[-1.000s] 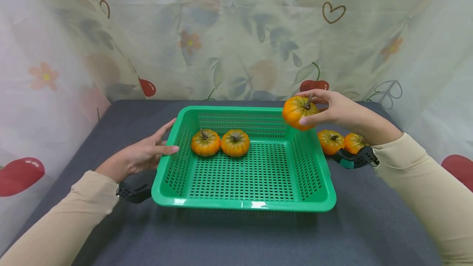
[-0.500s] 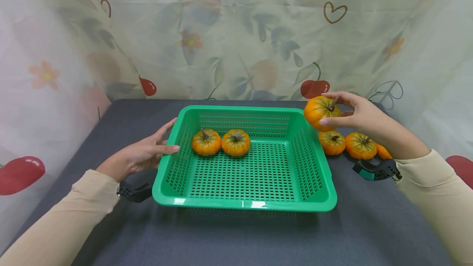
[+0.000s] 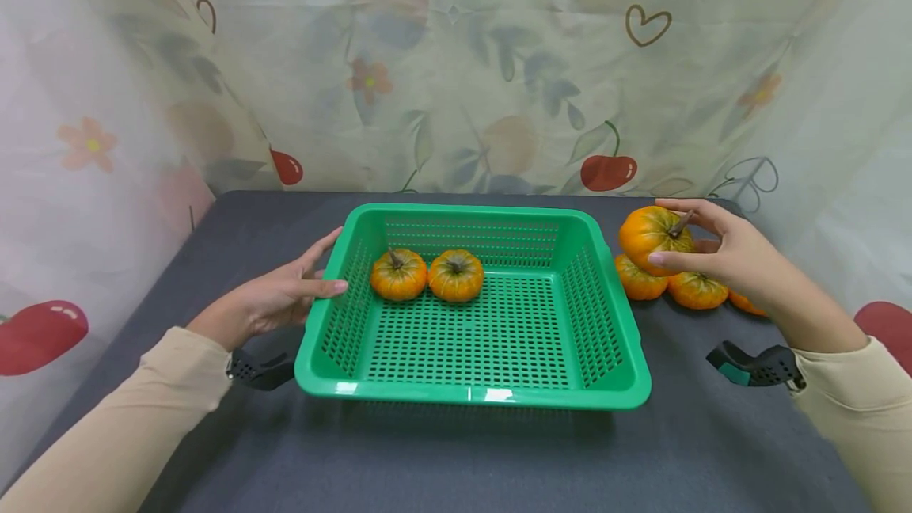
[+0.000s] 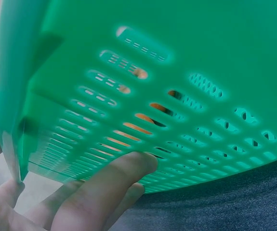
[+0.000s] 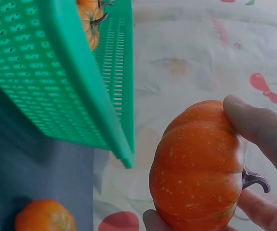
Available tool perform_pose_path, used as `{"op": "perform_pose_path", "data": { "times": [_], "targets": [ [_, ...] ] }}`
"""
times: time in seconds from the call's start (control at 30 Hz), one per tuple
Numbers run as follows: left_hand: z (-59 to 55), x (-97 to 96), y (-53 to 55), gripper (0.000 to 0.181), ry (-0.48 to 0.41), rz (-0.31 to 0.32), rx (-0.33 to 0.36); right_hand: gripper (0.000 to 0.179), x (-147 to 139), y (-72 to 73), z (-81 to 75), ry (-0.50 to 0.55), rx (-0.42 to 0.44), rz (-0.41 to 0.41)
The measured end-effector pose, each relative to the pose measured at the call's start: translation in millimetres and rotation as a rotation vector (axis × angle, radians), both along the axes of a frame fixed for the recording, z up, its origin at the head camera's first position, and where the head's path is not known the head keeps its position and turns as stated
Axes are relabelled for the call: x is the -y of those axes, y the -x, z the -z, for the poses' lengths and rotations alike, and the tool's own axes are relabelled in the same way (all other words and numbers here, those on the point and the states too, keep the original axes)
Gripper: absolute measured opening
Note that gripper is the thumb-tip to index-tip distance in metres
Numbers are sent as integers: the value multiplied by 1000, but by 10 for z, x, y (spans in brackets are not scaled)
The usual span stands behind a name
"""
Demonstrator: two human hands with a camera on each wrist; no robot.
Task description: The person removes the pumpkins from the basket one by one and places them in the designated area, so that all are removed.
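A green perforated plastic basket point(image 3: 470, 396) stands mid-table, with two small orange pumpkins, a left one point(image 3: 399, 275) and a right one point(image 3: 456, 275), side by side at its left. My left hand point(image 3: 281, 295) grips the basket's left rim; in the left wrist view its fingers point(image 4: 104, 192) lie against the outer slotted wall. My right hand point(image 3: 727, 248) holds another small pumpkin point(image 3: 650, 237) between thumb and fingers, just past the basket's right rim. The right wrist view shows this pumpkin point(image 5: 196, 168) with its stem toward the palm.
Right of the basket, a row of pumpkins lies on the dark grey tabletop point(image 3: 456, 465): one point(image 3: 637, 282) by the wall, a middle one point(image 3: 698, 291), and a partly hidden one point(image 3: 746, 304). A printed cloth curtain point(image 3: 456, 62) encloses the table's back and sides.
My right hand has carried its pumpkin rightward from over the basket's back right corner, then lower, near the row on the table. The left hand has stayed on the rim.
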State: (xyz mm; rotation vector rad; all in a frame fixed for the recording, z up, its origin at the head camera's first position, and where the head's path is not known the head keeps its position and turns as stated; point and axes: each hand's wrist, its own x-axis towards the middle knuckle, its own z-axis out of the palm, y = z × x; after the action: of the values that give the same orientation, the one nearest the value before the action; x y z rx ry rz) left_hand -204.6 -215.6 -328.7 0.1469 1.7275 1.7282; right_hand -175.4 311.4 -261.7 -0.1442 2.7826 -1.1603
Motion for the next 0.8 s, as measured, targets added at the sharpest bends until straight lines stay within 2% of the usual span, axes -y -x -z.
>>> {"op": "perform_pose_path", "data": {
  "times": [0.37, 0.53, 0.7, 0.8],
  "targets": [
    [16, 5, 7, 94, 6, -2, -4, 68, -234, -116, 218, -14, -37, 30],
    [15, 1, 5, 95, 8, 1, -9, 64, -334, -166, 368, 9, -66, 32],
    [13, 1, 5, 95, 5, 3, -8, 63, -366, -203, 529, 58, -57, 10],
    [11, 2, 6, 95, 6, 1, -8, 65, -351, -217, 619, 37, -60, 4]
  ]
}}
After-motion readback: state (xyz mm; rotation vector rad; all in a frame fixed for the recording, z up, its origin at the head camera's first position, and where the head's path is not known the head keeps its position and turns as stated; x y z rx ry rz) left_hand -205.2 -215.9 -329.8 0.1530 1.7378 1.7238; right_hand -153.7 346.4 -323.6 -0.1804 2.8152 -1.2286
